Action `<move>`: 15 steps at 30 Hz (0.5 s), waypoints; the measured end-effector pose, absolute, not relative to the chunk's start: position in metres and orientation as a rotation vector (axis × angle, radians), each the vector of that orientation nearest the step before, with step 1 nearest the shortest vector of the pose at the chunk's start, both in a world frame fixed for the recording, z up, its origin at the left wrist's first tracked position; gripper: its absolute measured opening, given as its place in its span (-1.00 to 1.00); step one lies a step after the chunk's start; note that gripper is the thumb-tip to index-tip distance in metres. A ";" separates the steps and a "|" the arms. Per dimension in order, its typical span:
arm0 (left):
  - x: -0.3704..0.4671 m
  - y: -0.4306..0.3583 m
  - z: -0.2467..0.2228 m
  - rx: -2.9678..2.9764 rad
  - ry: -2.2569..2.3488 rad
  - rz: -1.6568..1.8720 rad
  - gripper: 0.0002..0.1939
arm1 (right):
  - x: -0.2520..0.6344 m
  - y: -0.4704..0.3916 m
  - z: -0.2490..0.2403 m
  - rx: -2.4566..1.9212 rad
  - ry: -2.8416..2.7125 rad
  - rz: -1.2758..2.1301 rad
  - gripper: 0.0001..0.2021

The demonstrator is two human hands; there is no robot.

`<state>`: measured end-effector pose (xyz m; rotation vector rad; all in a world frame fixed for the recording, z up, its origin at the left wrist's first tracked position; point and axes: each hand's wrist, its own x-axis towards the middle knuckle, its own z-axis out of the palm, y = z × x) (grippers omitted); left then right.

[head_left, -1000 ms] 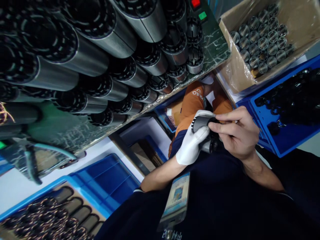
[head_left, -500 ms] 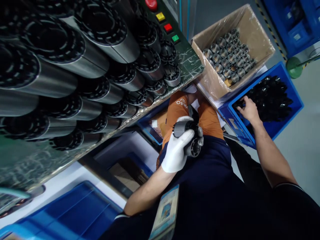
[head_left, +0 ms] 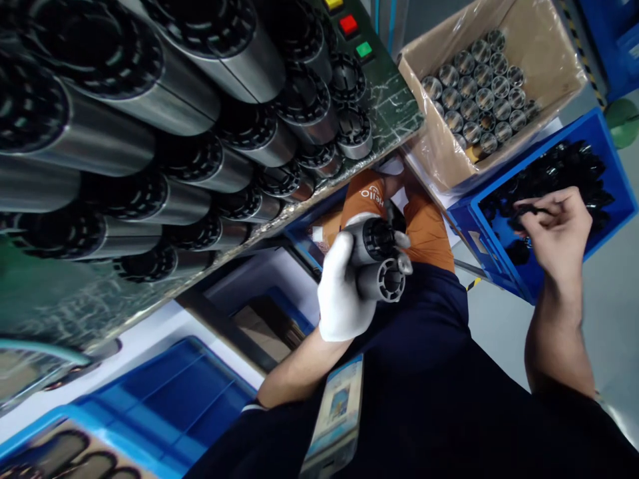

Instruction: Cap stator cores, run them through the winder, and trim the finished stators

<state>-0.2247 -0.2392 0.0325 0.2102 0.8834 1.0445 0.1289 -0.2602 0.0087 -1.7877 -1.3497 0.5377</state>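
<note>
My left hand (head_left: 344, 296), in a white glove, is closed around two short metal tubes in front of my lap. The upper tube (head_left: 360, 241) has a slotted black ring in its end. Just below it, the lower grey tube (head_left: 372, 283) shows a toothed, slotted end. My bare right hand (head_left: 564, 229) is over the blue bin (head_left: 462, 216) at the right, with thumb and fingers pinched on a small black plastic part (head_left: 538, 210). Its exact shape is partly hidden by the fingers. More black parts (head_left: 574, 163) lie heaped in the bin.
Many upright metal cylinders (head_left: 192, 163) with black slotted tops crowd the green bench (head_left: 384, 100) at left. A plastic-lined cardboard box (head_left: 544, 40) of metal rings stands beyond the bin. Coloured buttons (head_left: 348, 25) sit at the bench's far end. Below are blue crates (head_left: 170, 392).
My right hand has lifted from the bin's heap and now pinches a black part. The two tubes in my left hand have turned, showing more of the lower one.
</note>
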 end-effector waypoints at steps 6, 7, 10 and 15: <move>-0.208 -0.236 0.042 0.313 0.926 1.131 -0.55 | -0.015 -0.272 0.055 -1.216 -1.451 0.979 -0.77; -0.206 -0.236 0.042 0.327 0.956 1.150 -0.57 | -0.028 -0.270 0.057 -1.198 -1.471 1.005 -0.77; -0.203 -0.237 0.045 0.326 1.057 1.190 -0.59 | -0.049 -0.263 0.054 -1.242 -1.563 0.843 -0.78; -0.204 -0.237 0.044 0.242 1.056 1.192 -0.66 | -0.051 -0.263 0.051 -1.255 -1.606 0.722 -0.75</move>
